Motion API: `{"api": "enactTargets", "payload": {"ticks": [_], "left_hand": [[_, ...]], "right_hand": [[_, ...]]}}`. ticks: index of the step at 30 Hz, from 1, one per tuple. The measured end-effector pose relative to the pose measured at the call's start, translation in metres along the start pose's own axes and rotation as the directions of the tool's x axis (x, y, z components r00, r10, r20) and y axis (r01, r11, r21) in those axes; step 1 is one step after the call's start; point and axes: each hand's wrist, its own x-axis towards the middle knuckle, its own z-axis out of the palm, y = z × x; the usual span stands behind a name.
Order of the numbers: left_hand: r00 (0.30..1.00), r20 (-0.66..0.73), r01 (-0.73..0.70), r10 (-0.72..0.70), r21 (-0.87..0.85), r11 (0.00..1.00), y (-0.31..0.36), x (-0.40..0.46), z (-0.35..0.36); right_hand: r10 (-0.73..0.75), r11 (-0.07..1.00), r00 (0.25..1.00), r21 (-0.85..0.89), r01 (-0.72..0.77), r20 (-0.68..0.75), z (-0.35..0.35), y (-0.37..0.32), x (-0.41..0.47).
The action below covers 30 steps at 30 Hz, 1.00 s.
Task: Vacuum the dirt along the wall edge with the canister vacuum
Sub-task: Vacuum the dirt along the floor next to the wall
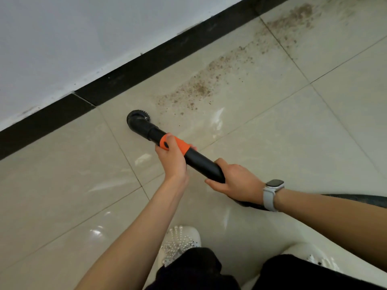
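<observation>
A black vacuum wand (201,162) with an orange collar (178,144) slants from lower right to upper left. Its round brush nozzle (139,118) sits on the beige floor tile, a little short of the black skirting (146,70). My left hand (172,158) grips the wand at the orange collar. My right hand (236,183), with a white watch on its wrist, grips the wand's lower end where the hose begins. A band of brown dirt (201,86) lies on the tiles along the skirting, to the right of the nozzle, with a second patch (293,19) farther along.
The white wall (62,38) rises above the skirting at the upper left. The dark hose (356,200) trails off to the right behind my right forearm. My feet in white perforated shoes (180,241) stand on the tiles at the bottom.
</observation>
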Motion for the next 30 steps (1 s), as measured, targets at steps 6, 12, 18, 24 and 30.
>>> {"api": "enactTargets", "payload": {"ticks": [6, 12, 18, 24, 30], "left_hand": [[0.998, -0.066, 0.020, -0.017, 0.036, 0.999, -0.006, 0.003, -0.003], [0.992, -0.123, 0.033, -0.028, 0.042, 0.999, 0.000, -0.005, 0.002], [0.998, -0.066, -0.003, 0.007, 0.066, 0.998, -0.029, -0.024, -0.010], [0.999, -0.041, 0.024, -0.021, 0.070, 0.997, -0.034, -0.038, -0.002], [0.989, 0.077, 0.119, -0.129, 0.125, 0.985, -0.018, -0.024, 0.032]], "right_hand": [[-0.087, 0.996, 0.993, 0.017, 0.086, 0.079, -0.004, 0.008, 0.009], [-0.135, 0.991, 0.981, 0.027, 0.133, 0.137, -0.013, 0.003, 0.015], [-0.116, 0.993, 0.980, 0.024, 0.113, 0.160, -0.001, 0.018, -0.014], [-0.086, 0.995, 0.990, 0.063, 0.079, 0.109, -0.006, 0.026, -0.034], [0.055, 0.997, 0.997, 0.060, -0.051, -0.062, -0.023, 0.028, -0.024]]}}
